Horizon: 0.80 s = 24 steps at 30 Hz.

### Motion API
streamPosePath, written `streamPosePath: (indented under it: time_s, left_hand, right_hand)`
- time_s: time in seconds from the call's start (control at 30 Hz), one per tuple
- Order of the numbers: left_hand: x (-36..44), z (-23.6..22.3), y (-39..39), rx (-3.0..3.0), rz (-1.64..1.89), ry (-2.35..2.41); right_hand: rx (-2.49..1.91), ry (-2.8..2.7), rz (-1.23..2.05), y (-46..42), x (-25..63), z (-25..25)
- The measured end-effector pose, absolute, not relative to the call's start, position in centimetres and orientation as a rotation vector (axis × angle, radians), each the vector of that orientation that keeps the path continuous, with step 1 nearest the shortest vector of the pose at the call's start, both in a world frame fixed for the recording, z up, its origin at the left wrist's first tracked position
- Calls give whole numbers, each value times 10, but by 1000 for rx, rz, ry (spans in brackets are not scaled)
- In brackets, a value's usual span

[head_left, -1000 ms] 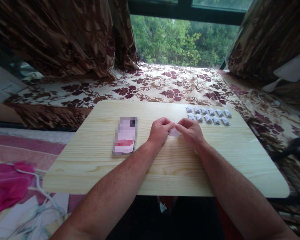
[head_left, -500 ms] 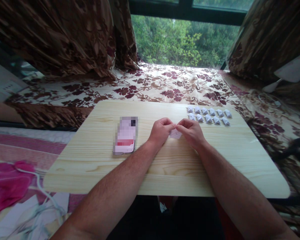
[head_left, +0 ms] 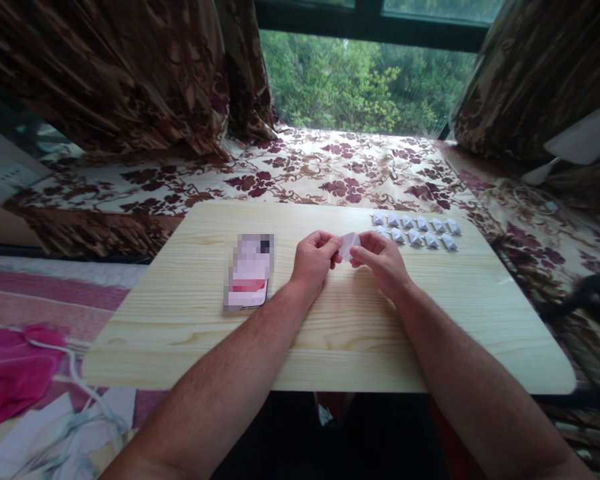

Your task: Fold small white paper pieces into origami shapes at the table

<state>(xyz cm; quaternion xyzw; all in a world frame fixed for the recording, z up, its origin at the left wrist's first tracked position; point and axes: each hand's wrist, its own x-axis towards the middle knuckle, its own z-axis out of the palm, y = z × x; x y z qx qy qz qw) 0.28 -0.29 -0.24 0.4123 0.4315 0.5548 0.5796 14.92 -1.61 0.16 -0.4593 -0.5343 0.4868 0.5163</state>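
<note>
A small piece of white paper (head_left: 349, 246) is held up between my two hands, over the middle of the wooden table (head_left: 360, 333). Thumb and fingers of my left hand (head_left: 314, 261) pinch its left side. On the other side, my right hand (head_left: 383, 261) grips it the same way, thumb in front. Its fold lines are too small to make out. Beyond my right hand, several small folded white paper pieces (head_left: 415, 238) with raised points stand in two rows; the near row's left end is partly behind my fingers.
A phone (head_left: 247, 273), blurred over, lies on the table left of my left forearm. Past the far edge is a ledge with floral cloth (head_left: 300, 167). White cables (head_left: 77, 373), paper sheets (head_left: 25, 433) and pink cloth (head_left: 15, 373) lie at the lower left. A white lamp (head_left: 580, 140) stands right.
The paper has gone from hanging below my fingertips to standing up between my hands. My hands have moved slightly apart, their fingertips no longer meeting.
</note>
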Motion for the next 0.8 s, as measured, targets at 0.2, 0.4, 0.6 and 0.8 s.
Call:
streamPosePath:
  time_s: [0.2, 0.4, 0.6, 0.8]
  left_hand:
    - [2, -3, -2, 982, 1318, 1014]
    - [1, -4, -4, 1157, 1271, 1057]
    - [0, -3, -5, 1158, 1225, 1035]
    - [2, -2, -4, 1058, 1177, 968]
  right_hand:
    - [-1118, -1296, 1073, -15, 148, 2]
    - [-1160, -1290, 1018, -14, 151, 1]
    - [-1173, -1260, 977, -12, 153, -3]
    - [-1143, -1215, 855, -11, 153, -2]
